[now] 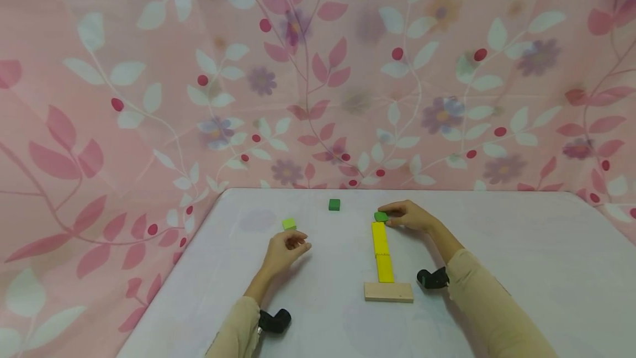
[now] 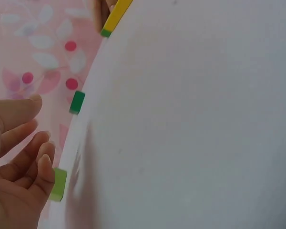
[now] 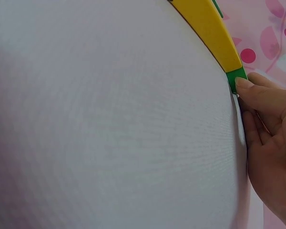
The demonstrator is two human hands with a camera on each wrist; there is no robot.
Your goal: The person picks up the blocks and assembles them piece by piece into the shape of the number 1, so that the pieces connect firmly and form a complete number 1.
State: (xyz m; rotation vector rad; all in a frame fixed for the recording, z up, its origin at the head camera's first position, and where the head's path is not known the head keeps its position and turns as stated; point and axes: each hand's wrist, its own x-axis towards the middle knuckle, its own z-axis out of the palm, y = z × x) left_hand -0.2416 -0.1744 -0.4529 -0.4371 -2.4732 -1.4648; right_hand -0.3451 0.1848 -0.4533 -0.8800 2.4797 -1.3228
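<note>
My right hand (image 1: 411, 216) pinches a small green block (image 1: 381, 216) between thumb and fingers, at the far end of a row of two yellow blocks (image 1: 381, 239). In the right wrist view the green block touches the yellow end, under the thumb (image 3: 245, 84). A plain wooden block (image 1: 388, 292) lies crosswise at the row's near end. My left hand (image 1: 283, 252) is over the table with fingers loosely bent and nothing in them. Just beyond it is a light green block (image 1: 289, 224), partly hidden by the fingers in the left wrist view.
A darker green block (image 1: 334, 204) lies near the table's far edge, between the two hands. The white-covered table (image 1: 338, 314) meets a pink floral cloth (image 1: 318, 98) at the back. Black devices are worn at both wrists.
</note>
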